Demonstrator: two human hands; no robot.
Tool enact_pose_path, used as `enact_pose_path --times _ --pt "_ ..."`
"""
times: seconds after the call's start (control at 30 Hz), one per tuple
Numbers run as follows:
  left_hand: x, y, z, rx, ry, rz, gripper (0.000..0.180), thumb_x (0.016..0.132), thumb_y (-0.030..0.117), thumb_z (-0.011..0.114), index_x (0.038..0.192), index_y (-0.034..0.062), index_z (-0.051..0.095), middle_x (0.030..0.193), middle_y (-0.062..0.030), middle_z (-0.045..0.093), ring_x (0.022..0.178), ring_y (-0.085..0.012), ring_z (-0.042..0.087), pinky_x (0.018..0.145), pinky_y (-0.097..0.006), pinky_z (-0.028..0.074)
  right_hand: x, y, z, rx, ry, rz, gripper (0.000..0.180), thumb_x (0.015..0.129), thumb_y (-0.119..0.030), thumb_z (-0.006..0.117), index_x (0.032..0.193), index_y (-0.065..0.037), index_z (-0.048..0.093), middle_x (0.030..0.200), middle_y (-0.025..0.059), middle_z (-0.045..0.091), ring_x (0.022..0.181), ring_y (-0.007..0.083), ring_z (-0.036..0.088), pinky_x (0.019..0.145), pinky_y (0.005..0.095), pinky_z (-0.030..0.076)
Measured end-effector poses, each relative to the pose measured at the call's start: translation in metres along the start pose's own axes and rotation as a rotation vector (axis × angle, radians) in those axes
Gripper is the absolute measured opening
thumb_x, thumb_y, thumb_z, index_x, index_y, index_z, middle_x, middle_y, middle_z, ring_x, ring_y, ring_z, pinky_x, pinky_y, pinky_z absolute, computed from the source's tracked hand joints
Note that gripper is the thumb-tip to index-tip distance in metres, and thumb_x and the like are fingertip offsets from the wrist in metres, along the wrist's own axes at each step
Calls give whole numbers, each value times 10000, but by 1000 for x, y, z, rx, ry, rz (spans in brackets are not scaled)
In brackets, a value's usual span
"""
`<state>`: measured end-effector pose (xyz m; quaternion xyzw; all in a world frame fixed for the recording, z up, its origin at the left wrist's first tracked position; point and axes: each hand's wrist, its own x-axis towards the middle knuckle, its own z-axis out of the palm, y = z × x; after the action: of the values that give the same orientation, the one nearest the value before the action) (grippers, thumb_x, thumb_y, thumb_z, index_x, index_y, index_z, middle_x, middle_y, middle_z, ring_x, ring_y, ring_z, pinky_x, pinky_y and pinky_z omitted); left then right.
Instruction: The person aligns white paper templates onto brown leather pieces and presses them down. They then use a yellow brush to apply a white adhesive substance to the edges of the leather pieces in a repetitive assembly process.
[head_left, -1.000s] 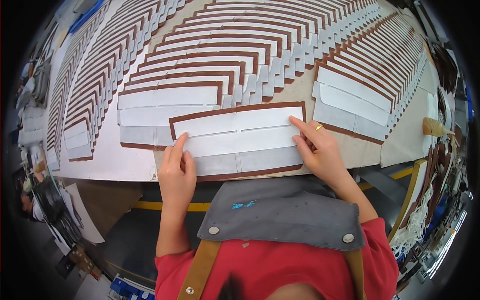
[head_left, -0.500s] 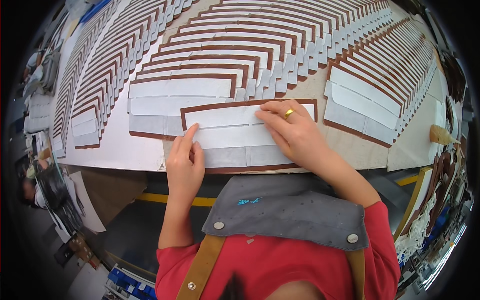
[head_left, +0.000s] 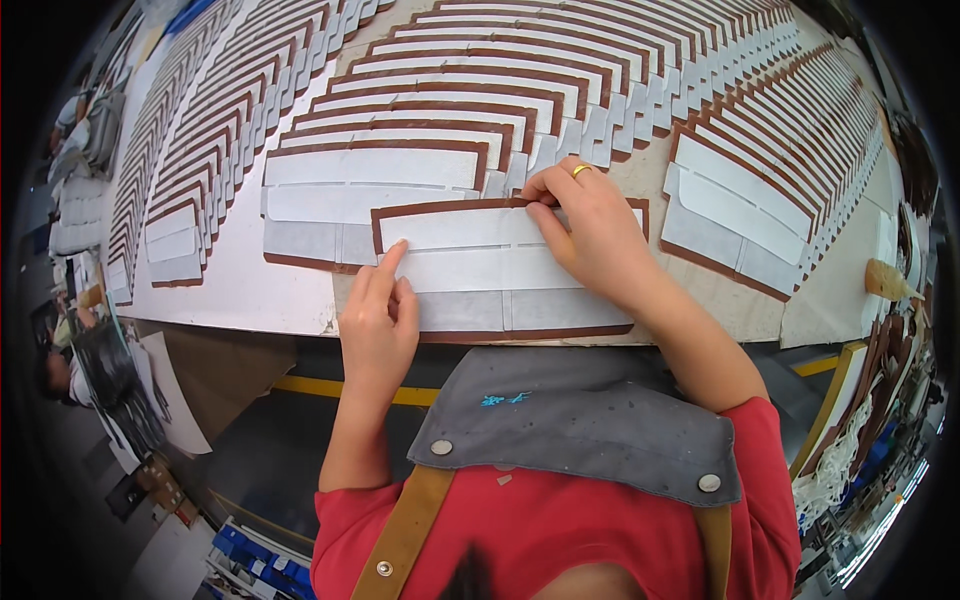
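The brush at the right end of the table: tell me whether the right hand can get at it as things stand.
Probably yes. The right hand presses on the brown-edged panel, and only flat panels lie between it and the brush, though it would mean a long sideways stretch.

Most of the desk (head_left: 250, 300) is covered. Overlapping rows of brown-edged white pieces (head_left: 520, 90) fill the upper half of the frame from left to right, with no bare lane between them. A further fanned row (head_left: 770, 180) closes the right side. The piece nearest the front edge (head_left: 470, 270) lies under both hands: the left hand (head_left: 380, 320) at its lower left, the right hand (head_left: 590, 230) on its upper middle. Bare surface shows at lower left of the desk, and in a narrow strip (head_left: 740, 310) at lower right, where a brush (head_left: 890, 282) lies near the edge.
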<state>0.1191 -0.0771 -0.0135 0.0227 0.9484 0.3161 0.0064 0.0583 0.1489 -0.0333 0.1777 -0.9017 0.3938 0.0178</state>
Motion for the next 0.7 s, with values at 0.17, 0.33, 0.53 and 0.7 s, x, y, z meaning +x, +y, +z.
enact_pose_path --times 0.17,0.33,0.53,0.7 --pt "-1 0 0 -23 10 -7 356 806 -35 512 1148 43 577 702 -37 465 545 -99 418 516 -228 392 -1 1 0 -21 31 -114 71 768 -17 578 831 -44 560 826 72 521 785 244 518 681 352 402" --pt "0 1 -2 -21 6 4 336 812 -24 515 1140 25 567 696 -77 480 517 -146 467 495 -278 413 -3 -1 -2 -14 74 -184 86 754 -2 575 826 -43 553 838 62 528 765 228 512 654 334 382" --pt "0 -1 0 -64 21 5 327 812 -28 512 1128 30 575 693 -73 476 521 -139 463 498 -274 413 -4 1 0 2 87 -182 95 749 0 581 826 -44 547 831 65 523 774 228 521 661 337 388" --pt "0 1 -2 -84 12 -29 306 824 -14 519 1116 38 595 709 -19 464 549 -75 418 515 -214 384 -6 -7 -2 4 66 -218 156 743 1 568 894 -38 572 929 59 561 851 231 535 734 343 417"
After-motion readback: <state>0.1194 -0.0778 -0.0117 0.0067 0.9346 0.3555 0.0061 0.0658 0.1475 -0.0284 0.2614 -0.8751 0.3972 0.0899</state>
